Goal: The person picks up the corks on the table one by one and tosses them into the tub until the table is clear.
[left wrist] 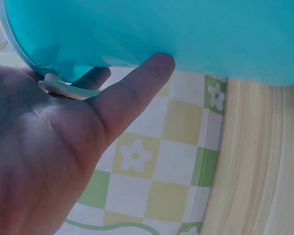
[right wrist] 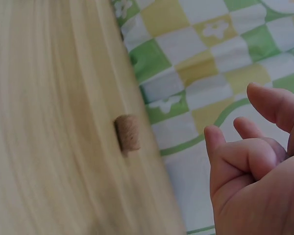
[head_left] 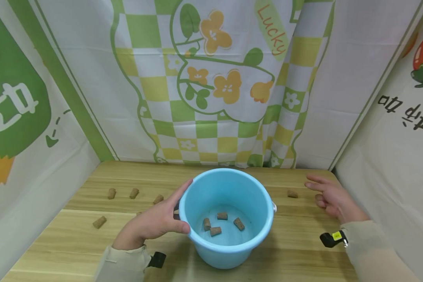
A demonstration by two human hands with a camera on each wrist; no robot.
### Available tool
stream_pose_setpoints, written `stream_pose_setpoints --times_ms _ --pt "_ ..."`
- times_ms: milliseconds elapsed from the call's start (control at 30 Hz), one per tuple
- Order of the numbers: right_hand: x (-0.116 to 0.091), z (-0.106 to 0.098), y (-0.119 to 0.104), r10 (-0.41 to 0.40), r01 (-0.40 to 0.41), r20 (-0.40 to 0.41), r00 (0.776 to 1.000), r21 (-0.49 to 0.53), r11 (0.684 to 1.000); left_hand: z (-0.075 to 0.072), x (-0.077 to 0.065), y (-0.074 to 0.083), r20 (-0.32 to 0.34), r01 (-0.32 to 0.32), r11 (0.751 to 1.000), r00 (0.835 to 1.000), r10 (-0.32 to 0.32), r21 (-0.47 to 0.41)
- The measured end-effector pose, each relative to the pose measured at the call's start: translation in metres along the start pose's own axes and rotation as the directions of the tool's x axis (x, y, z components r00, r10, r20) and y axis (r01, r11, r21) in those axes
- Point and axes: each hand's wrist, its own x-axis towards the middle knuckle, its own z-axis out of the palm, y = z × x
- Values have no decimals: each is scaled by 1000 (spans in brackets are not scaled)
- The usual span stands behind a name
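Observation:
A light blue bucket (head_left: 227,250) stands upright on the wooden table, with several corks (head_left: 222,216) lying on its floor. My left hand (head_left: 158,221) holds the bucket's left side, thumb at the front of the rim and fingers farther back. In the left wrist view the thumb (left wrist: 137,93) presses the outer wall beside the white handle end (left wrist: 68,90). To the right of the bucket, a single cork (head_left: 292,194) lies on its side. Just right of that cork hovers my right hand (head_left: 333,199), its fingers loosely bent with nothing between them.
Several more corks (head_left: 99,222) are scattered on the table left of the bucket, one partly hidden by the left hand. A checked curtain (head_left: 208,129) hangs along the table's back edge (head_left: 144,164). Printed cloth walls (head_left: 402,164) close in both sides.

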Motion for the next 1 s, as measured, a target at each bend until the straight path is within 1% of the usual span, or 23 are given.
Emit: stream_pose_setpoints --times_ms 133,300,433,533,667,767,900,1000 --pt "2 -3 9 22 -23 -12 1000 -13 1000 0 0 0 -3 0 1000 1000 0 4" --pt "3 -5 18 40 -41 -29 999 -55 998 0 0 -1 1 -4 1000 1000 4 6" --pt "8 -8 29 59 -62 -43 997 -56 996 0 0 -2 2 -5 1000 1000 5 11" --pt "13 -12 39 107 -108 -64 992 -20 994 0 0 -2 1 -11 1000 1000 11 14" --pt "17 -17 53 201 -188 -99 975 127 974 0 1 -1 12 -14 1000 1000 14 2" --pt "20 -20 58 227 -201 -109 968 207 957 1 1 -1 17 -15 1000 1000 15 -1" --pt "23 -19 59 204 -181 -105 973 193 964 0 1 1 12 -19 1000 1000 19 5" --pt "24 -18 59 189 -170 -109 976 163 972 1 1 1 10 -16 1000 1000 16 0"
